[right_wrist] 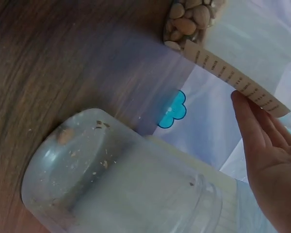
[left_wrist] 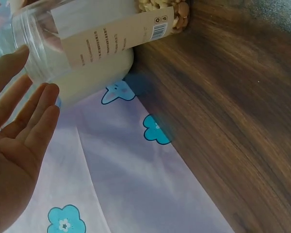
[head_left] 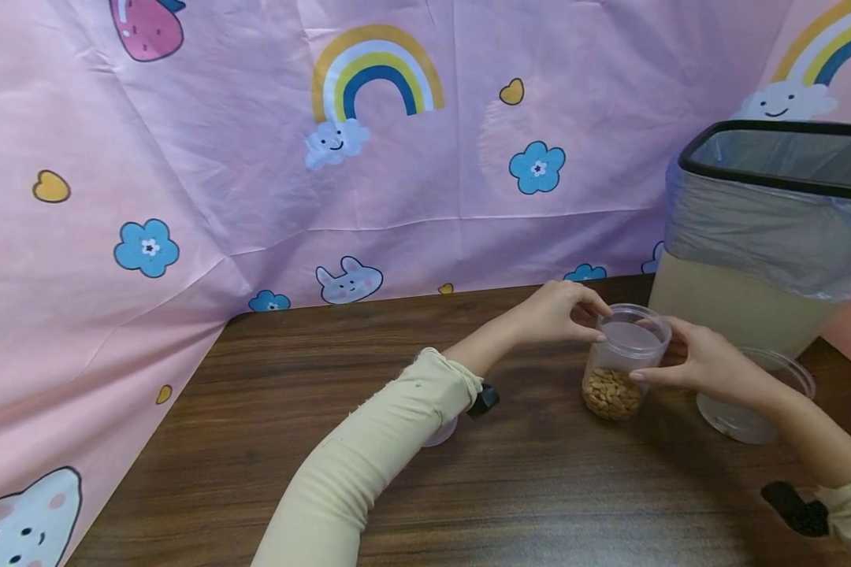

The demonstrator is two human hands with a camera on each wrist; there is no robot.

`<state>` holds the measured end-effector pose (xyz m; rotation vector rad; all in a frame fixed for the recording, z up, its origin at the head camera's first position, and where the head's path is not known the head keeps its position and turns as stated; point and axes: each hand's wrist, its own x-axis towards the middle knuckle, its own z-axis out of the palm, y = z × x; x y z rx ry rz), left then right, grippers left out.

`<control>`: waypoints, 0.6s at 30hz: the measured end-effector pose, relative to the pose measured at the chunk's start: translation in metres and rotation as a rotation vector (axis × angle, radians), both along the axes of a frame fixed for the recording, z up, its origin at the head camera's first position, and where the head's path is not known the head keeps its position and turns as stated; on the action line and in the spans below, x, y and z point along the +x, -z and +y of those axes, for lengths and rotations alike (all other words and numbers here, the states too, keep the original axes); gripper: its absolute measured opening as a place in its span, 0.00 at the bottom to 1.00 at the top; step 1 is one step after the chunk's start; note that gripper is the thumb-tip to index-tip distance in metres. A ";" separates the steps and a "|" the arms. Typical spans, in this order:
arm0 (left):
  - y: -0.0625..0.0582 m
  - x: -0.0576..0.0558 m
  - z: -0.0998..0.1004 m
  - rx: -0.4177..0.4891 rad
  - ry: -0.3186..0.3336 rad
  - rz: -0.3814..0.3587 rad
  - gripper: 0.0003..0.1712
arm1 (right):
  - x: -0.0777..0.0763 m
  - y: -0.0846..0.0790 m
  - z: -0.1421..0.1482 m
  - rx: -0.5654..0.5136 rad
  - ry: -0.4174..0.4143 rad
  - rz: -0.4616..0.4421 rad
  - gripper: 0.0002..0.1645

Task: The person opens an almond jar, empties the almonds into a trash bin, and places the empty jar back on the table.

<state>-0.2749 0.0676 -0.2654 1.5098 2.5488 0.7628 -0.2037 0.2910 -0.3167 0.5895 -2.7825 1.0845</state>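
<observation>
Head view: your left hand (head_left: pixel 559 313) splays at nine o'clock of the jar (head_left: pixel 620 359), your right hand (head_left: pixel 712 362) grips three o'clock; likely light, stiff, slick, best held mid-body.

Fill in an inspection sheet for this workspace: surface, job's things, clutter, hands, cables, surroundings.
Surface: brown wood-grain table.
Job's things: clear jar with a label, lidless, nuts in its lower part.
Clutter: second jar beside the bin, small crumbs inside; the edge of a pale round thing behind the left sleeve, too hidden to identify.
Hands: left hand at the labelled jar's rim; right hand holds that jar's opposite side.
Cables: nothing seen.
Surroundings: bin with a plastic liner at right; pink-purple printed cloth behind the table.
</observation>
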 end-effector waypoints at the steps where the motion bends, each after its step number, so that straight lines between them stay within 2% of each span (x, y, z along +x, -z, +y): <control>1: 0.000 0.000 -0.001 -0.001 0.001 0.000 0.20 | 0.000 -0.001 -0.001 0.015 0.015 0.007 0.41; 7: -0.008 0.001 -0.003 -0.016 0.002 -0.017 0.23 | 0.000 -0.014 -0.002 0.084 0.027 0.005 0.42; 14: -0.020 0.001 -0.008 -0.071 0.015 0.016 0.32 | -0.010 -0.044 -0.009 0.265 -0.059 0.106 0.41; 18: -0.025 0.002 -0.013 -0.058 0.035 -0.016 0.36 | -0.014 -0.062 -0.017 0.325 -0.119 0.104 0.40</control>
